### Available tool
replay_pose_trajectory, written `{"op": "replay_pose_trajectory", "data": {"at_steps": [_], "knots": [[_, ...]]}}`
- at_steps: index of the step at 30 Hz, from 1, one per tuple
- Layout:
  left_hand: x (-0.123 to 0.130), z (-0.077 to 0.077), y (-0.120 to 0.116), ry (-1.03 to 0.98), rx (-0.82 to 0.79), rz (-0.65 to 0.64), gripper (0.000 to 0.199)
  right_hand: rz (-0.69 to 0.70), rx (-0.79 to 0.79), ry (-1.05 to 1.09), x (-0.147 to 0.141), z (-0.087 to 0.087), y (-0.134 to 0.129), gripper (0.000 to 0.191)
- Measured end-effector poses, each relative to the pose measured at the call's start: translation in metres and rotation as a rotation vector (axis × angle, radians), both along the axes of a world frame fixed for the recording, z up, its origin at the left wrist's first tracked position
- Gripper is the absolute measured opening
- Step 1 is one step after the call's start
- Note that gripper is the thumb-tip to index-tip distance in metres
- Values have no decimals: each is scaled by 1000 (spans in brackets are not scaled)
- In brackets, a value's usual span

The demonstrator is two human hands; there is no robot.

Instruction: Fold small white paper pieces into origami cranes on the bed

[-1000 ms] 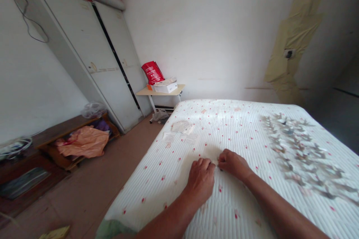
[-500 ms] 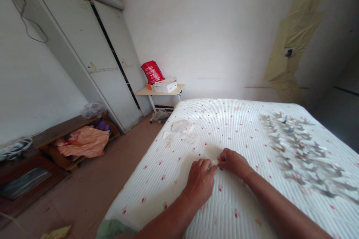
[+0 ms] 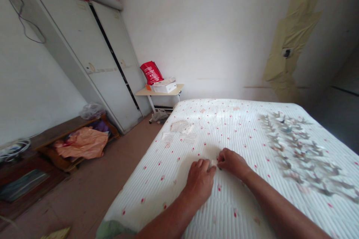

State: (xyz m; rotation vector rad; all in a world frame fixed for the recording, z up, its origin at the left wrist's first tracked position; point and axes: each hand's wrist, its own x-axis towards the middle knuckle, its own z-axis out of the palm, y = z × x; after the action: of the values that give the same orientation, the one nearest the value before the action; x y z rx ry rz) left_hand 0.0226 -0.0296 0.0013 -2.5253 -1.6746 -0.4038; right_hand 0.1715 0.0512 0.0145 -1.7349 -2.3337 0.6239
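A small piece of paper (image 3: 214, 163) lies between my two hands, low over the bed (image 3: 232, 201); its folds are too small to make out. From the left, my left hand (image 3: 199, 179) pinches its edge, with the fingers curled. My right hand (image 3: 231, 162) grips the other edge between thumb and fingertips, its back turned up. Beyond the hands, printed paper pieces (image 3: 179, 130) lie flat on the white quilted cover with red dots. To the right spread many small folded paper figures (image 3: 303, 149) in rough rows, blurred.
At the far bed end stands a small table (image 3: 143, 91) with a red bag (image 3: 151, 73) and a white box (image 3: 165, 87). A grey wardrobe (image 3: 75, 33) stands at the left, near a low wooden cabinet (image 3: 53, 153) holding an orange plastic bag (image 3: 82, 143).
Hardly anything differs. Both hands keep their hold on the small paper at the same spot, while the whole view has shifted very slightly.
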Motion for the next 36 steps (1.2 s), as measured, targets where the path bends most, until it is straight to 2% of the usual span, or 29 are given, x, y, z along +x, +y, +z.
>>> {"op": "replay_pose_trajectory", "data": {"at_steps": [6, 12, 19, 26, 29, 34, 36], "knots": [[0, 1, 0, -5, -1, 4, 21, 8, -51, 68, 5, -6, 6, 10], [-1, 3, -1, -16, -12, 0, 23, 84, -109, 157, 10, -2, 9, 11], [1, 1, 0, -15, -1, 7, 24, -32, 25, 64, 2, -5, -1, 10], [0, 2, 0, -5, -9, -3, 25, 13, -46, 80, 6, -4, 7, 12], [0, 3, 0, -11, -8, -4, 26, 33, -71, 141, 10, -5, 9, 17], [1, 3, -1, -24, 7, -4, 24, 92, -59, 365, 11, -7, 2, 18], [1, 2, -1, -27, 8, -1, 24, 130, -41, 357, 7, -5, -3, 18]]}}
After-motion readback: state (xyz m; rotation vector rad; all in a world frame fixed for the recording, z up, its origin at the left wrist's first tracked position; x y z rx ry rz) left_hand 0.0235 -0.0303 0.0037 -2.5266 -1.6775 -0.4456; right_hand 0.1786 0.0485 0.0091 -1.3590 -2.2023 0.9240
